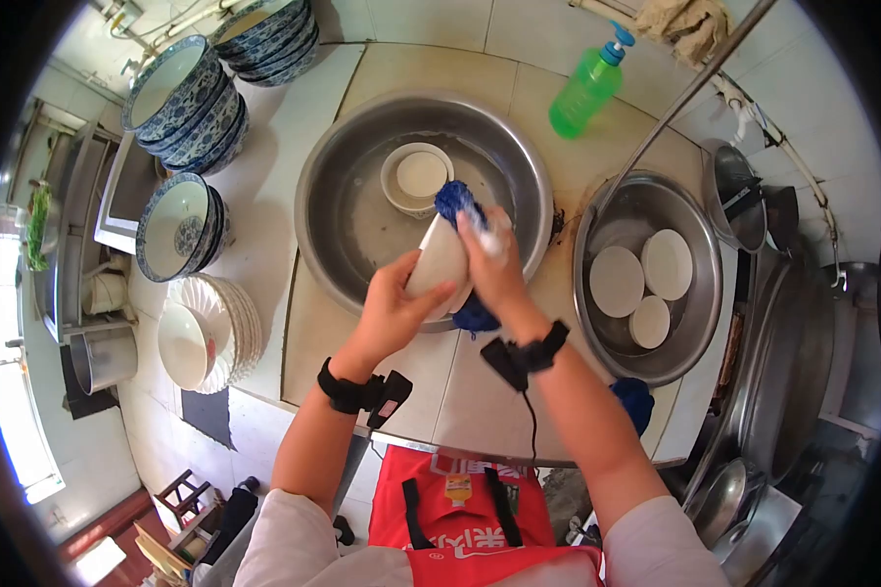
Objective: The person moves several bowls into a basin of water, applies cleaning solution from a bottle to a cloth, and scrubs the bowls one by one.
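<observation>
Over the near side of a large steel basin, my left hand grips a tilted white dish, a bowl or a plate. My right hand is closed on a blue scrubbing cloth at the dish's upper edge. Something white and blurred, perhaps foam, shows by its fingers. More blue material hangs below that hand near the basin rim. Inside the basin, a small white bowl sits in shallow water.
To the right, a second steel basin holds several white dishes under a thin pipe. A green pump bottle stands at the back. Stacked blue-patterned bowls and white plates line the left. Dark blue cloth lies near the front edge.
</observation>
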`<state>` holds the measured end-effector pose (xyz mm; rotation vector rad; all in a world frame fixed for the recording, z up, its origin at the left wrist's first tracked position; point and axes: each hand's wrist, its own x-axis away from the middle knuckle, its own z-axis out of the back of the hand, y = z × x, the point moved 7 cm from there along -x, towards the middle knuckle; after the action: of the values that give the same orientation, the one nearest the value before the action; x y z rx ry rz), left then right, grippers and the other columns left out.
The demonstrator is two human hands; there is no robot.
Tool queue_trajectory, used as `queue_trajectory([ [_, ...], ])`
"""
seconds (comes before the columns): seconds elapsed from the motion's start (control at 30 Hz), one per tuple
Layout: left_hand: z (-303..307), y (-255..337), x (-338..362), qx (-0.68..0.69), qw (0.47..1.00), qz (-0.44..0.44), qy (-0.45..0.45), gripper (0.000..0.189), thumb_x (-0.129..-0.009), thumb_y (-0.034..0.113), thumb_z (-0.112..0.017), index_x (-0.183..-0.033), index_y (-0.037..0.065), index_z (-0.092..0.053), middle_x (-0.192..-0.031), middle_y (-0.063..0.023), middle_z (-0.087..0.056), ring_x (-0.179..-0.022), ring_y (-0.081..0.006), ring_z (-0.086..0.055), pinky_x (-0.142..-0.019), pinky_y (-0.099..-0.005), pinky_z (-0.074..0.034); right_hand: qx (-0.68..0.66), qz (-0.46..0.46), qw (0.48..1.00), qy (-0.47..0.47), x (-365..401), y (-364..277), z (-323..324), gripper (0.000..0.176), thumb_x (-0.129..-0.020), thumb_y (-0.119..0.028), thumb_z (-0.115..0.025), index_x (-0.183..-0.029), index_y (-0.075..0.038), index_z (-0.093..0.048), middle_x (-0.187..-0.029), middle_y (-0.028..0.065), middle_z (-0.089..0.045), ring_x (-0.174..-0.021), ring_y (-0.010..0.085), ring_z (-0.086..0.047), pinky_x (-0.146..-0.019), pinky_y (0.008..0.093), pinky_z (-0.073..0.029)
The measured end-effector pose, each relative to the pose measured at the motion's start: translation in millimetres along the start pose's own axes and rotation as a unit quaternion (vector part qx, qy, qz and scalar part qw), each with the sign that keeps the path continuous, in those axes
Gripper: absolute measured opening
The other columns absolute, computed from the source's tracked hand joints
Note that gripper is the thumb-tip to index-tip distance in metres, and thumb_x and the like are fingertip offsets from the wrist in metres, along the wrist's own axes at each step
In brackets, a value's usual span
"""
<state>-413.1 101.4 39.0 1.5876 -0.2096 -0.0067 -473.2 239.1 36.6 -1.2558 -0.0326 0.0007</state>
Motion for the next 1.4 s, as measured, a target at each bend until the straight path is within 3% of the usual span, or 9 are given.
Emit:
queue_trajectory([
  [0.13, 3, 13, 2, 0.297, 0.95, 0.054, 0.081, 0.043, -0.092, 0.025, -0.059, -0.125, -0.001, -0.051, -0.109, -0.01, -0.064, -0.1, -0.0204, -0.063, -0.088, -0.0332, -0.05, -0.326, -0.232, 0.905, -0.143, -2, 67, -15, 0.05, -0.093, -0.043, -0.054, -0.117, 0.0, -0.059, -0.116, 0.0095, -0.06, -0.104, 0.0103, -0.053, -0.086, 0.0277, -0.042],
  [0.23, -1, -4, 3, 0.471, 0.868, 0.035, 0.156, 0.046, -0.093, 0.029, -0.058, -0.128, 0.0, -0.049, -0.117, -0.0098, -0.061, -0.108, -0.0207, -0.059, -0.093, -0.0379, -0.047, -0.432, -0.174, 0.885, -0.017, 19, 69, -11, 0.056, -0.095, -0.047, -0.05, -0.12, 0.003, -0.058, -0.117, 0.0056, -0.06, -0.107, 0.0135, -0.053, -0.093, 0.0262, -0.039],
  [0.4, -22, 4, 9, 0.392, 0.894, -0.03, 0.214, 0.04, -0.093, 0.025, -0.06, -0.122, -0.001, -0.051, -0.119, -0.0099, -0.06, -0.108, -0.0193, -0.057, -0.092, -0.0363, -0.046, -0.201, -0.091, 0.968, 0.117, 52, 58, 0, 0.061, -0.098, -0.042, -0.045, -0.133, 0.008, -0.036, -0.133, 0.0247, -0.041, -0.12, 0.0325, -0.043, -0.101, 0.0367, -0.033],
  [0.53, -31, 11, 12, 0.319, 0.923, -0.066, 0.205, 0.037, -0.095, 0.022, -0.057, -0.123, 0.001, -0.05, -0.117, -0.0121, -0.061, -0.105, -0.0208, -0.059, -0.091, -0.0351, -0.047, -0.24, -0.139, 0.947, 0.162, 82, 32, -10, 0.054, -0.099, -0.041, -0.044, -0.128, 0.005, -0.042, -0.119, 0.0179, -0.053, -0.11, 0.0249, -0.05, -0.093, 0.0347, -0.04],
  [0.7, -32, 7, 8, 0.2, 0.959, -0.047, 0.194, 0.033, -0.093, 0.018, -0.06, -0.119, -0.001, -0.052, -0.113, -0.0123, -0.062, -0.099, -0.0173, -0.06, -0.087, -0.0302, -0.048, 0.005, 0.044, 0.965, 0.258, 102, 0, -6, 0.027, -0.097, -0.017, -0.047, -0.113, 0.004, -0.044, -0.105, 0.0245, -0.042, -0.096, 0.0409, -0.046, -0.083, 0.046, -0.039],
  [1.0, -36, 19, -1, 0.038, 0.999, 0.02, -0.021, 0.033, -0.089, 0.005, -0.063, -0.119, -0.003, -0.053, -0.109, -0.0066, -0.064, -0.096, -0.0104, -0.059, -0.083, -0.0236, -0.047, 0.028, 0.126, 0.97, 0.204, 64, -31, 42, 0.036, -0.077, 0.002, -0.06, -0.112, 0.0, -0.053, -0.104, 0.0235, -0.046, -0.092, 0.0417, -0.051, -0.078, 0.0441, -0.044],
  [1.1, -53, 12, -5, -0.019, 0.994, 0.056, -0.097, 0.035, -0.087, 0.003, -0.064, -0.119, -0.004, -0.053, -0.106, -0.0052, -0.064, -0.095, -0.0092, -0.058, -0.083, -0.0241, -0.046, 0.044, 0.1, 0.971, 0.21, 45, -16, 68, 0.037, -0.077, 0.003, -0.06, -0.114, 0.0, -0.054, -0.104, 0.0231, -0.05, -0.091, 0.0414, -0.054, -0.079, 0.0438, -0.045],
  [1.23, -96, 10, -7, -0.01, 0.98, 0.111, -0.166, 0.037, -0.085, 0.004, -0.066, -0.118, -0.006, -0.053, -0.105, -0.0061, -0.064, -0.096, -0.011, -0.058, -0.084, -0.0259, -0.047, -0.02, -0.024, 0.979, 0.201, 33, 63, 129, 0.04, -0.093, -0.03, -0.056, -0.118, 0.0, -0.054, -0.111, 0.0267, -0.056, -0.101, 0.0441, -0.055, -0.087, 0.0432, -0.044],
  [1.4, -184, 13, -41, 0.073, 0.973, 0.098, -0.194, 0.041, -0.086, 0.007, -0.065, -0.122, -0.007, -0.051, -0.11, -0.0094, -0.063, -0.099, -0.0141, -0.059, -0.086, -0.0301, -0.047, 0.004, -0.154, 0.911, 0.382, 102, 100, 257, 0.047, -0.094, -0.036, -0.053, -0.119, 0.004, -0.055, -0.109, 0.0263, -0.06, -0.102, 0.0366, -0.058, -0.088, 0.0429, -0.044],
])
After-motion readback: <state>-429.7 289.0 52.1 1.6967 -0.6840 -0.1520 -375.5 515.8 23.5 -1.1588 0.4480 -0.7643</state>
